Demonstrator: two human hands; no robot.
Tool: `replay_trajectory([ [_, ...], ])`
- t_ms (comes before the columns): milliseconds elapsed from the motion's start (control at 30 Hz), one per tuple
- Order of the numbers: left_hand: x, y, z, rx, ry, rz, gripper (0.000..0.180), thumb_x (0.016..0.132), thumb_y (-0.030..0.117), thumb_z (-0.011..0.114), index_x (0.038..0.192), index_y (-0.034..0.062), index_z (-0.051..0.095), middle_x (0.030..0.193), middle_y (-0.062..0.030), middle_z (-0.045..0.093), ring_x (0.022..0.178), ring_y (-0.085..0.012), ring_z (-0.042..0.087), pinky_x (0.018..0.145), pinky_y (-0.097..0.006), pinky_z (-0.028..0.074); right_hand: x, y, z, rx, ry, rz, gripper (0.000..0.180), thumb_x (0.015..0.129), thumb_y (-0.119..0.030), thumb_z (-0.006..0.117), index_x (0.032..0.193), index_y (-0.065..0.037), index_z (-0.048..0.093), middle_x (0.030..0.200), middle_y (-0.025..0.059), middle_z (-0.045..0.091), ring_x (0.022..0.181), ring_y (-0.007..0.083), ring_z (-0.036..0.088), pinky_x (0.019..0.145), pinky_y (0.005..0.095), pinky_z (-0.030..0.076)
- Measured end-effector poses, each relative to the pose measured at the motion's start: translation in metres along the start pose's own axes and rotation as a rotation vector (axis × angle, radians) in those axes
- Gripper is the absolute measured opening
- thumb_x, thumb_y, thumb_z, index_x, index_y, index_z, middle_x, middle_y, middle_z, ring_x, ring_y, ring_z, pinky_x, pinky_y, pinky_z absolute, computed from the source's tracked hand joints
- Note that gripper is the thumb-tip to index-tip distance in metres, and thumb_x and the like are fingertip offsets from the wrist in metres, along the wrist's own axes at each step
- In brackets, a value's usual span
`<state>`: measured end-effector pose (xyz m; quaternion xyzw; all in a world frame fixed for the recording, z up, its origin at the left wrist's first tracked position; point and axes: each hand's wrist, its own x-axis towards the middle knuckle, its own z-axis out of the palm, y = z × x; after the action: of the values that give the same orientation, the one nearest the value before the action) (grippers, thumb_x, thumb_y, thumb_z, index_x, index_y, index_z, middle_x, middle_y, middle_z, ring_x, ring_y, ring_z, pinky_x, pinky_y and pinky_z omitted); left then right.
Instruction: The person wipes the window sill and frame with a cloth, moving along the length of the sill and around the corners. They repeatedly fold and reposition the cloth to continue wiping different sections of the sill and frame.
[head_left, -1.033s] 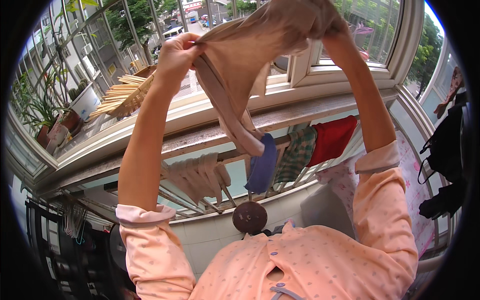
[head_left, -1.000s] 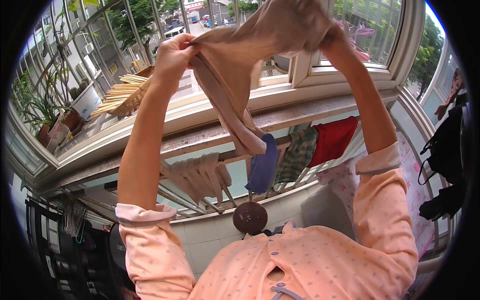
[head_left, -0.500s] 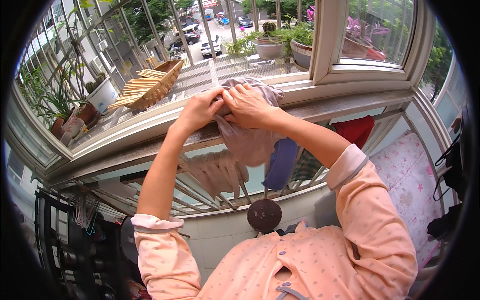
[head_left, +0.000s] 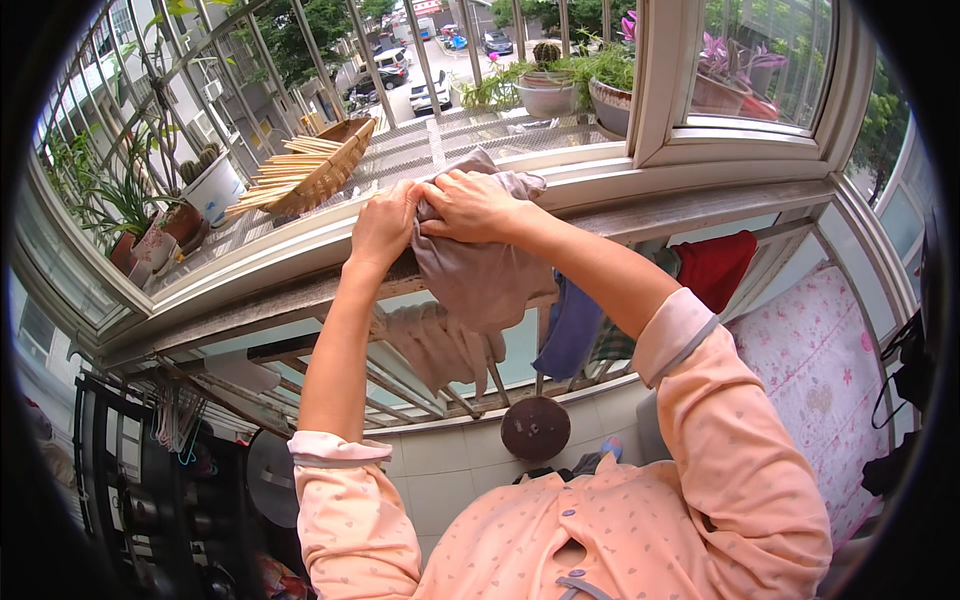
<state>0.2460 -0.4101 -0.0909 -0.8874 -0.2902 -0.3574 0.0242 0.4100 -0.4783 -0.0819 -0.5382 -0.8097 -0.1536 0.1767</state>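
Both your left hand (head_left: 382,230) and right hand (head_left: 478,208) pinch the taupe cloth (head_left: 478,280) with curled fingers (head_left: 450,188); grip evenly against slipping.

A person reaches forward with both arms, the bare left hand (head_left: 385,222) and right hand (head_left: 470,205) meeting side by side at full grip. The left forearm (head_left: 340,345) rises almost straight from a rolled peach sleeve (head_left: 357,530), while the right forearm (head_left: 600,265) slants in from the right. Knuckles up, the right hand points leftward, its fingers (head_left: 447,184) bent and its thumb (head_left: 436,228) tucked below them. The left hand tilts slightly inward at the wrist (head_left: 364,265), its fingers curled beside the right hand's fingertips.
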Motion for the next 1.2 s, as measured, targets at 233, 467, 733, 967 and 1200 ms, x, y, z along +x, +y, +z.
replay_trajectory([
  [233, -0.002, 0.018, 0.003, -0.005, 0.07, 0.016, 0.031, 0.095, 0.033, 0.044, 0.093, 0.0079, 0.061, 0.085, -0.0163, 0.064, 0.081, -0.0371, 0.061, 0.068, -0.047, 0.048, -0.015, 0.009, -0.007, 0.009, 0.026, -0.03, 0.056, 0.082, -0.048, 0.059, 0.111, 0.0, 0.054, 0.105, 0.0165, 0.06, 0.102, 0.031, 0.056, 0.087, 0.0395, 0.046],
  [467, 0.02, 0.065, 0.032, 0.019, -0.058, 0.025, 0.038, 0.093, 0.037, 0.044, 0.103, 0.0053, 0.062, 0.096, -0.0125, 0.064, 0.091, -0.0316, 0.061, 0.078, -0.042, 0.048, -0.06, 0.054, -0.029, -0.04, 0.062, -0.06, 0.062, 0.083, -0.05, 0.058, 0.122, -0.003, 0.049, 0.109, 0.0178, 0.057, 0.105, 0.0334, 0.054, 0.09, 0.0423, 0.044],
  [733, 0.095, 0.182, 0.089, -0.001, -0.348, 0.081, 0.043, 0.086, 0.042, 0.048, 0.101, 0.0034, 0.059, 0.099, -0.02, 0.062, 0.096, -0.0368, 0.06, 0.083, -0.045, 0.047, -0.135, 0.14, -0.072, -0.291, -0.081, 0.002, 0.062, 0.079, -0.055, 0.06, 0.101, 0.003, 0.054, 0.095, 0.0183, 0.061, 0.09, 0.0307, 0.06, 0.079, 0.0392, 0.047],
  [967, 0.077, 0.168, 0.092, -0.031, -0.165, 0.186, 0.037, 0.088, 0.039, 0.048, 0.103, 0.0057, 0.057, 0.095, -0.015, 0.06, 0.089, -0.0343, 0.06, 0.079, -0.044, 0.047, -0.132, 0.146, -0.067, -0.225, 0.031, -0.03, 0.059, 0.075, -0.054, 0.064, 0.091, 0.002, 0.057, 0.085, 0.0179, 0.062, 0.083, 0.0295, 0.06, 0.075, 0.0383, 0.046],
  [1200, 0.069, 0.16, 0.094, 0.046, -0.054, 0.251, 0.04, 0.087, 0.042, 0.054, 0.1, 0.0042, 0.06, 0.095, -0.0136, 0.061, 0.091, -0.03, 0.061, 0.083, -0.041, 0.046, -0.13, 0.141, -0.065, -0.087, 0.04, 0.008, 0.043, 0.073, -0.036, 0.069, 0.095, -0.003, 0.053, 0.094, 0.0145, 0.056, 0.092, 0.0324, 0.054, 0.079, 0.0414, 0.044],
])
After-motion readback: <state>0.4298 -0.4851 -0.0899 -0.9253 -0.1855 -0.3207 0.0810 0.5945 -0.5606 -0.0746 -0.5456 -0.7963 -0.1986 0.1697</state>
